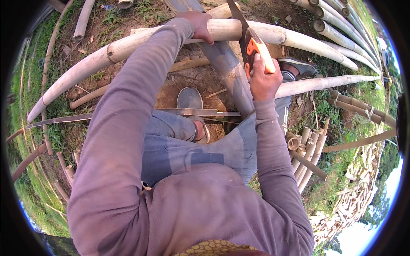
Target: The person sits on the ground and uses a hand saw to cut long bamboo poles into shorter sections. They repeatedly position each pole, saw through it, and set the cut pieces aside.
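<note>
My right hand (265, 79) is closed around the orange and black handle of a handsaw (261, 48). Its dark blade stands across a long pale bamboo pole (294, 38) and appears to touch it; whether it has cut in cannot be seen. Left of the blade, my left hand (197, 25) grips the same pole from above, the thumb on its near side. Under the pole, a thick grey post (228, 70) runs from the top of the view toward my legs.
Several bamboo poles (333, 30) lie at the upper right. Short cut pieces (309, 149) are bundled at right, near a heap of split bamboo (348, 209). A thin split strip (188, 112) crosses before my legs. My shoes (189, 98) rest on bare soil.
</note>
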`<state>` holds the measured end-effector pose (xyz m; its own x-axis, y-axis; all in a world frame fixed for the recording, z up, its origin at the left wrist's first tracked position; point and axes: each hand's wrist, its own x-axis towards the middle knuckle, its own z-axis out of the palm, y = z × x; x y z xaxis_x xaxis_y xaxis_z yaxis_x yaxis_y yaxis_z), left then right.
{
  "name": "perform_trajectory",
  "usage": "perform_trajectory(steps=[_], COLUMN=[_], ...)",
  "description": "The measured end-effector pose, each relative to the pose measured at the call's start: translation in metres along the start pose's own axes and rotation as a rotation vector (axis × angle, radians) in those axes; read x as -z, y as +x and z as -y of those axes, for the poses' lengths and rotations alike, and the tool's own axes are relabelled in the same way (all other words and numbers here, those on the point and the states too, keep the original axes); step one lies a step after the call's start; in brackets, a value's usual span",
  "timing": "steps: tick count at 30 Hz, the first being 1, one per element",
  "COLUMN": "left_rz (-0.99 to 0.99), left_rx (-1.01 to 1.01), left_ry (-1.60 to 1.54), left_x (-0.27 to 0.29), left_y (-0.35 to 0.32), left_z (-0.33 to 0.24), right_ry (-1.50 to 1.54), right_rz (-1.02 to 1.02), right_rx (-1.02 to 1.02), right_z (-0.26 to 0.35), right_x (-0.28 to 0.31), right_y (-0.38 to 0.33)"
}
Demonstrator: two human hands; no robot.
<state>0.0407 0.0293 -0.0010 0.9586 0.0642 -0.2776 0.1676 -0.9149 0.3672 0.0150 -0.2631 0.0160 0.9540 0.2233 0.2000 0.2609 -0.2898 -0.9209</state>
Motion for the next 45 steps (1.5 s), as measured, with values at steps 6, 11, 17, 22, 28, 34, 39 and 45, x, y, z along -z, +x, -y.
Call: perform_trajectory(steps=[6, 11, 17, 22, 28, 34, 39, 45], left_rz=[0.023, 0.073, 0.062, 0.079, 0.130, 0.053, 0.097, 0.152], left_rx=[0.008, 0.008, 0.000, -0.022, 0.007, -0.015, 0.001, 0.037], left_ry=[-0.058, -0.103, -0.058, -0.127, -0.232, -0.072, -0.119, -0.235], left_x=[-0.003, -0.008, -0.003, -0.003, -0.004, -0.004, 0.003, -0.009], left_y=[0.007, 0.013, 0.011, 0.016, 0.015, 0.015, 0.022, 0.022], left_z=[0.020, 0.019, 0.007, 0.025, 0.026, 0.011, 0.027, 0.034], right_ry=[0.040, -0.068, 0.047, 0.154, 0.020, 0.078, 0.048, 0.003], right_rz=[0.002, 0.018, 0.005, 0.004, 0.033, -0.019, 0.033, 0.047], right_rx=[-0.113, 0.051, -0.014, -0.052, -0.048, 0.106, -0.026, -0.012], right_z=[0.005, -0.002, -0.007, -0.014, -0.007, -0.027, -0.032, -0.014], right_x=[0.047, 0.126, -0.015, 0.016, 0.115, -0.025, 0.022, 0.100], right_y=[-0.088, -0.203, 0.007, -0.058, -0.201, 0.010, -0.069, -0.192])
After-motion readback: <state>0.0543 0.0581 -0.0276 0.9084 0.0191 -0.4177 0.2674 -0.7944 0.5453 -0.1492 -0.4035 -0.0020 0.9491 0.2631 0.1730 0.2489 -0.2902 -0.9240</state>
